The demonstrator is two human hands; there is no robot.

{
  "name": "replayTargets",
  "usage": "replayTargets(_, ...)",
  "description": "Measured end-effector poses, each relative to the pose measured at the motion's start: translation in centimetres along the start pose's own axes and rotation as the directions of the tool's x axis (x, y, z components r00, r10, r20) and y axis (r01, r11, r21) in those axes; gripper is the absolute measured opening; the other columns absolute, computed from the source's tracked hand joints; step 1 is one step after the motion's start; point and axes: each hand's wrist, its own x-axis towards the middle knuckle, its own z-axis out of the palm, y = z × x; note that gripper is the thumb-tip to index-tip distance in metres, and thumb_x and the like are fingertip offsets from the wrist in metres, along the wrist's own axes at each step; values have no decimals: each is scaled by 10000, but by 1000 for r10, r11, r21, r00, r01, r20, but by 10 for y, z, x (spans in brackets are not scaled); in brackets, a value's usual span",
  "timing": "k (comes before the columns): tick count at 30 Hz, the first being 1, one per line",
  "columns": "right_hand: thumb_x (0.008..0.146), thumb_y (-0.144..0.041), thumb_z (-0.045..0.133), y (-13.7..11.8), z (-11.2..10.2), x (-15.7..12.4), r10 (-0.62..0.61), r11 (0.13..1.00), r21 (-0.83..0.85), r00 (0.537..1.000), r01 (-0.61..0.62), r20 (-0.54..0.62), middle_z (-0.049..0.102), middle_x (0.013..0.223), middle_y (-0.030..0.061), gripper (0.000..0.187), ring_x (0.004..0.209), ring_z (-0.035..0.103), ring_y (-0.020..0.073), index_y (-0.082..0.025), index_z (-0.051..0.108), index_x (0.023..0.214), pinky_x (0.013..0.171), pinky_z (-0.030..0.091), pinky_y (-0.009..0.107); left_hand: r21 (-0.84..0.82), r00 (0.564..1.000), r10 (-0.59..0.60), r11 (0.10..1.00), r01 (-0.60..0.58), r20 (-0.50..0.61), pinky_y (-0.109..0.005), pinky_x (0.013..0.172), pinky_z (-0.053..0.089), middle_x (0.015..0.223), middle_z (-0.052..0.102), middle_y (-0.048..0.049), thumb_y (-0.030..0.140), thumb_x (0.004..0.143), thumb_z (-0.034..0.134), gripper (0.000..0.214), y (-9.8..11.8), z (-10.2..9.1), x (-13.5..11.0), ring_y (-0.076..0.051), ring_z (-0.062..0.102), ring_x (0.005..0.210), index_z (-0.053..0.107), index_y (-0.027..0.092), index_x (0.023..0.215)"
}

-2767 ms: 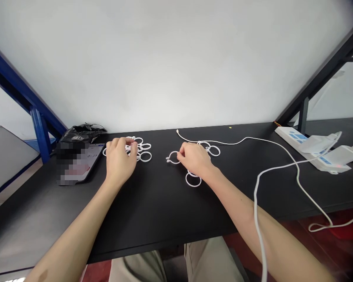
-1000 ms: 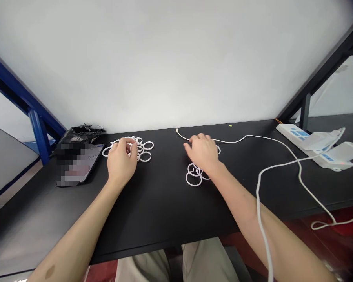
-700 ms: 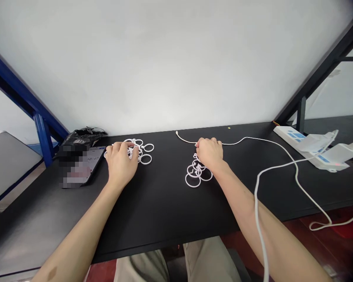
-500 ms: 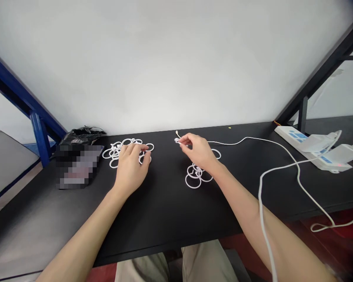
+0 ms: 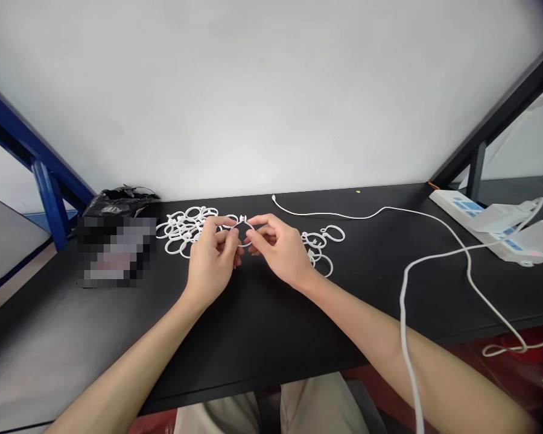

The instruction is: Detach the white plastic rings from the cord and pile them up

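Note:
Both hands meet over the middle of the table and hold one thin white curtain ring (image 5: 245,245) between them. My left hand (image 5: 212,259) pinches its left side with thumb and fingers, and my right hand (image 5: 280,248) pinches the right side. At the ring's top, a small clasp shows between the fingertips; whether it is fastened I cannot tell. A heap of similar white rings (image 5: 175,246) lies just left of my left hand, partly hidden by it. Several more rings (image 5: 333,234) lie to the right, some behind my right wrist.
A black plastic bag (image 5: 117,200) and a blurred-out packet (image 5: 117,250) lie at the left. A white cable (image 5: 335,215) runs across the black table (image 5: 253,337) to a power strip (image 5: 452,208) with plugs at the right. Its loop crosses near my right forearm. A wall stands behind.
My right hand has come left and now shares a ring with my left hand. My left hand has moved right, off the left heap, and closed.

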Motion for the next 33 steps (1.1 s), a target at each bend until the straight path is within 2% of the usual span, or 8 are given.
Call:
replayTargets(9,921,-354,550,-6,3,-10,-64,996,-57,998,63,-18,674,751,-7,210,681,655,131,-211,661,1027,680,553,278,94,999,34,995,-32,-17,-209,484,405,526,531,84,375,912,485,167,1,1,-3,-98,527,446,551,243,991)
replayTargets(16,938,-343,527,-6,0,-12,-87,995,-50,994,91,68,680,780,-6,239,689,644,119,-198,669,1064,685,543,258,180,997,82,980,-80,-4,-215,512,383,541,547,91,386,914,493,146,-4,-4,-5,-92,517,449,545,255,954)
replayTargets(19,970,-328,469,-7,-3,-5,-150,971,-168,979,173,140,703,924,21,289,806,663,126,-194,631,1169,777,539,264,252,996,83,965,-77,-13,-223,550,399,528,552,95,382,918,486,141,-1,-6,2,-101,537,464,537,255,954)
replayTargets(22,971,-271,444,-11,-19,7,-181,802,-558,977,211,109,656,1164,65,332,1010,626,180,-222,585,1268,875,501,317,375,983,122,925,-64,-135,-250,614,420,573,588,71,405,915,484,177,-4,-13,15,-125,576,531,555,249,958)
replayTargets(24,935,-180,433,-10,-41,15,-91,568,-823,994,7,-55,617,1217,123,366,1084,583,246,-192,586,1267,866,486,367,447,960,141,894,-19,-243,-274,643,428,605,602,47,422,913,472,212,-13,-21,26,-151,591,577,568,238,959)
replayTargets(27,866,-171,505,-2,-83,22,116,287,-925,968,-249,-224,634,1147,155,304,1101,554,309,-171,666,1124,836,471,395,509,955,110,859,47,-275,-324,699,450,677,635,3,449,909,451,279,-31,-34,41,-200,612,661,581,222,1008)
replayTargets(30,848,-154,521,10,-117,24,292,282,-907,928,-314,-231,675,1087,93,278,1009,605,254,-229,700,1048,805,460,353,604,964,108,794,63,-241,-416,819,452,815,679,-81,452,896,445,329,-45,-43,51,-298,608,901,602,199,1036)
replayTargets(33,811,-110,562,20,-131,23,335,317,-897,921,-308,-198,704,991,53,268,886,643,197,-238,713,991,740,449,301,670,965,129,740,61,-230,-490,905,418,925,684,-135,444,908,404,344,-48,-47,53,-350,557,1019,623,193,996)
